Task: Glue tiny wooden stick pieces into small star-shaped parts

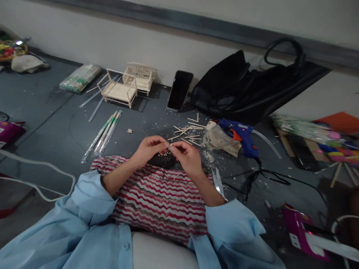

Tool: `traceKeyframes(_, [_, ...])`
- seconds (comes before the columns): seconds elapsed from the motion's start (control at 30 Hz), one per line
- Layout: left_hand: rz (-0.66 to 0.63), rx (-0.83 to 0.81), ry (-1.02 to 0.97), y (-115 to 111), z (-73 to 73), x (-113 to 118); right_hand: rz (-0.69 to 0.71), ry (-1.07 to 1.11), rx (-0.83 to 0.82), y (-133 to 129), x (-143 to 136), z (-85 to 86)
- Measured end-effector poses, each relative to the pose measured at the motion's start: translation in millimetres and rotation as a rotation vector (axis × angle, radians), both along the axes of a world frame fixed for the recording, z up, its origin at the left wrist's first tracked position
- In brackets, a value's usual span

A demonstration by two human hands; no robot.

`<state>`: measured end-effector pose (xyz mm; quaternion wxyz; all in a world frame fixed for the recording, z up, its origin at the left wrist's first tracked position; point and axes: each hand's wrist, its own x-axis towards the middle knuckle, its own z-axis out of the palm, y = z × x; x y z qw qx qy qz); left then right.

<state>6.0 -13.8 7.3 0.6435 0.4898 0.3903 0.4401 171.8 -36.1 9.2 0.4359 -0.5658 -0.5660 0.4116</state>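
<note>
My left hand (151, 148) and my right hand (187, 156) meet above the table's near edge, fingertips pinched together. Between them is a tiny pale piece, too small to name. Small wooden bits (166, 153) lie just under my fingers. Beyond my right hand, short thin wooden sticks (185, 130) are scattered among shavings. A small flower-shaped wooden piece (129, 131) rests off to the left of my left hand. A pair of scissors (218, 182) lies beside my right forearm. Farther back stand two miniature wooden furniture frames (119, 90), one partly behind the other.
A blue glue gun (238, 133) lies at right on crumpled paper, its cord trailing nearby. A phone (180, 90) leans against the wall beside a black bag (238, 86). Wrapped sticks (106, 133) lie at left. A striped cloth (159, 198) covers my lap.
</note>
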Motion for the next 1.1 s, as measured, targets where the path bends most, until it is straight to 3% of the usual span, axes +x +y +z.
traceKeyframes(0.8, [-0.063, 0.093, 0.068, 3.2, -2.6, -3.7, 0.018, -0.040, 0.033, -0.6, 0.8, -0.4])
traceKeyframes(0.97, [-0.052, 0.083, 0.027, 3.6, 0.4, -4.2, -0.027, 0.062, -0.046, -0.5, -0.4, -1.4])
traceKeyframes(1.1, [0.038, 0.053, -0.025, 4.9, -0.4, -4.9, -0.080, 0.224, -0.131, 0.0, -3.4, -0.1])
